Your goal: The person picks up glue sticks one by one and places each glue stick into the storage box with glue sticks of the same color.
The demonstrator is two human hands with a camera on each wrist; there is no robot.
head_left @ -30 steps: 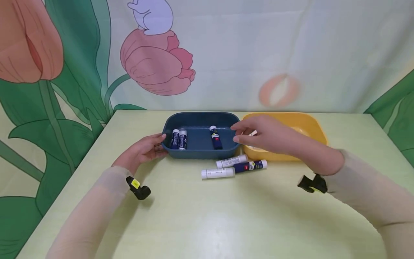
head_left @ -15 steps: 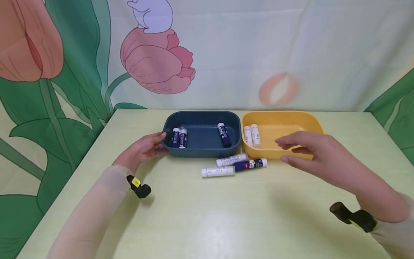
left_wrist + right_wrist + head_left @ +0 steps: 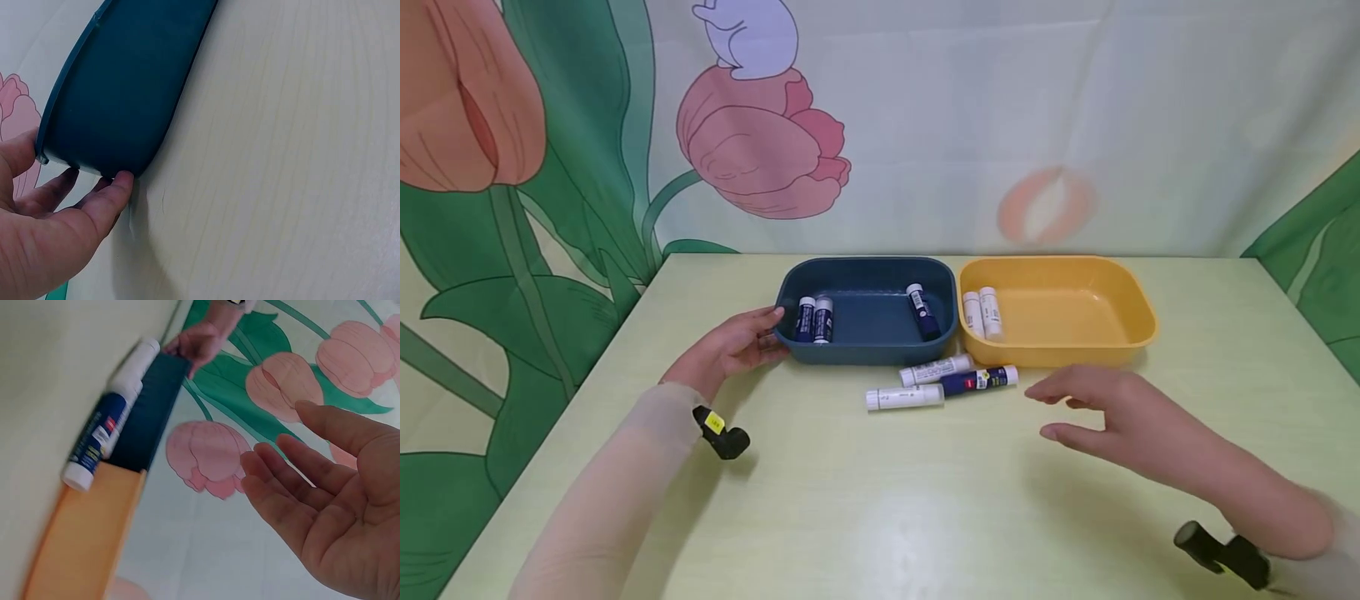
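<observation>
My left hand (image 3: 741,343) holds the left end of a dark blue bin (image 3: 865,354), its thumb at the rim and fingertips against the outer wall in the left wrist view. Inside that bin lie navy glue sticks: a pair (image 3: 815,320) at the left and one (image 3: 922,312) at the right. My right hand (image 3: 1120,417) hovers over the table with nothing in it, thumb and fingers apart. To its left lie a navy glue stick (image 3: 979,381) and two white ones, one behind (image 3: 936,369) and one in front (image 3: 906,397).
A yellow bin (image 3: 1067,357) stands against the right side of the blue one. Two white glue sticks (image 3: 982,313) lie at its left end. Behind the pale table (image 3: 820,500) hangs a flower-printed cloth (image 3: 925,125).
The right hand has moved from above the bins to the right and nearer. The right-hand navy glue stick in the blue bin has shifted right and tilted. The left hand has stayed put.
</observation>
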